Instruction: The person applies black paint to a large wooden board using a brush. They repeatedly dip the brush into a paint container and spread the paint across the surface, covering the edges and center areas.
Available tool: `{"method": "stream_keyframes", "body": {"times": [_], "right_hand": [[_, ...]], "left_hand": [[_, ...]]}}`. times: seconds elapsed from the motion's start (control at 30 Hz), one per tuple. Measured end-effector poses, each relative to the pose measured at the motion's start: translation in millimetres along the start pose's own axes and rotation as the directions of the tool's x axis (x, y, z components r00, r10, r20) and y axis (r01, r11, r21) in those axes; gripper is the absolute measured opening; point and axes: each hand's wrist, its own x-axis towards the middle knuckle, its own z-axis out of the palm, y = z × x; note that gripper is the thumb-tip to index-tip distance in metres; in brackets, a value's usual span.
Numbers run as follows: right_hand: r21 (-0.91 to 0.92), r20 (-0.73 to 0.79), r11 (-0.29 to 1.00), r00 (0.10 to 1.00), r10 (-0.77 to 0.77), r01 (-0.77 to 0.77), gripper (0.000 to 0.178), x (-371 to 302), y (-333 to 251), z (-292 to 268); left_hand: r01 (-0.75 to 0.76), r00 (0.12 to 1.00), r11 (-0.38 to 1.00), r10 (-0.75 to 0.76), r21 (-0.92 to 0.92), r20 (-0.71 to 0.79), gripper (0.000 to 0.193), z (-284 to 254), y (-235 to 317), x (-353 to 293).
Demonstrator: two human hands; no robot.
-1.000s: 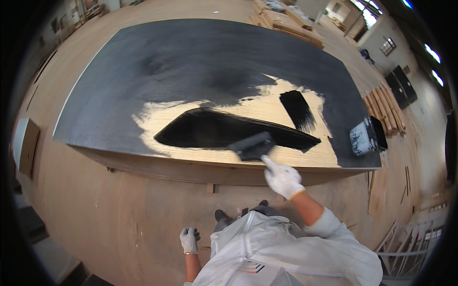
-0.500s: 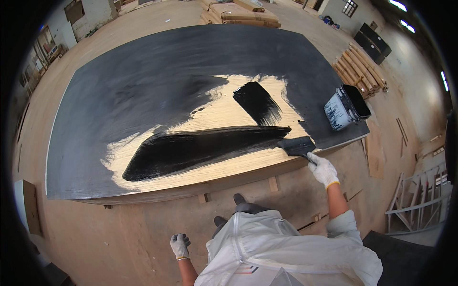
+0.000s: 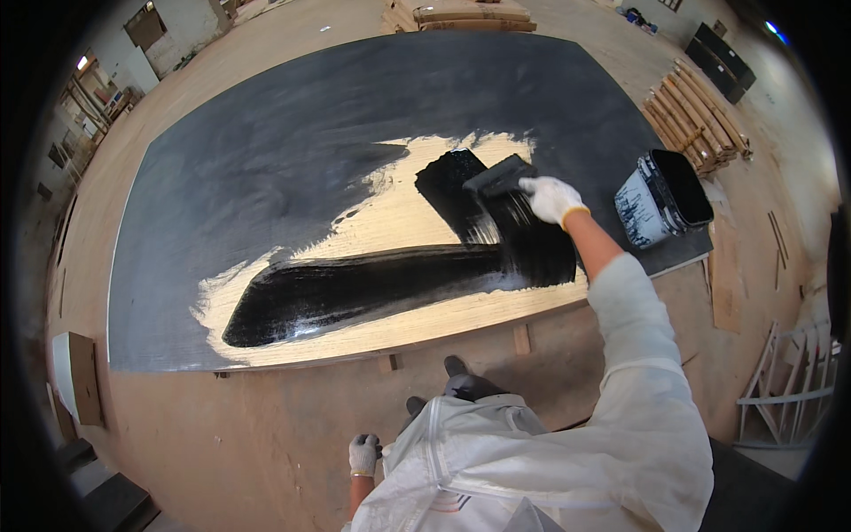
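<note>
My right hand [image 3: 553, 200], in a white knit glove, grips a wide black paintbrush [image 3: 502, 176]. The bristles rest on a large wooden panel [image 3: 292, 106], over a patch of wet black paint [image 3: 448, 177]. A long glossy paint stroke [image 3: 372, 288] runs along the panel's near side and joins a broad painted area under my right arm. Pale bare wood grain [image 3: 372, 230] shows around these strokes, while dull black covers the rest. My left hand [image 3: 363, 454], gloved too, hangs low beside my body, away from the panel, its fingers curled with nothing visible in them.
An open paint-smeared bucket [image 3: 651, 199] stands on the panel's right end. Beyond it lie stacked brown rolls or long packages [image 3: 696, 115] on the floor. Flat cardboard-coloured packs [image 3: 461, 13] are at the far side. A metal frame [image 3: 789, 381] stands at the lower right.
My right hand has moved the paintbrush from the near right edge up and left across the panel. A broad dark band now covers bare wood there. My left hand has shifted slightly right.
</note>
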Motion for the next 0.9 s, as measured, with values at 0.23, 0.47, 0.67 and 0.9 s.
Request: {"method": "stream_keyframes", "body": {"times": [0.23, 0.47, 0.67, 0.9], "right_hand": [[-0.039, 0.072, 0.999, 0.997, 0.016, -0.013, 0.049, -80.9, 38.8, 6.8], [-0.078, 0.043, 0.986, 0.989, -0.144, 0.147, 0.050, 79.4, 13.2, -21.3], [-0.047, 0.286, 0.816, 0.790, -0.542, 0.576, 0.050, 13.5, -124.9, 3.5], [-0.103, 0.123, 0.938, 0.940, -0.319, 0.332, 0.053, 42.5, -56.7, 1.5]], "left_hand": [[0.128, 0.962, 0.992, -0.126, -0.010, -0.241, 0.015, 8.6, -51.1, -74.1], [0.185, 0.955, 0.981, -0.192, -0.052, -0.226, 0.016, 17.6, -47.1, -69.6], [0.146, 0.953, 0.982, -0.173, -0.123, -0.249, 0.015, 32.1, -41.4, -61.1], [0.194, 0.886, 0.928, -0.304, -0.317, -0.349, 0.019, 10.5, -88.0, -82.2]]}}
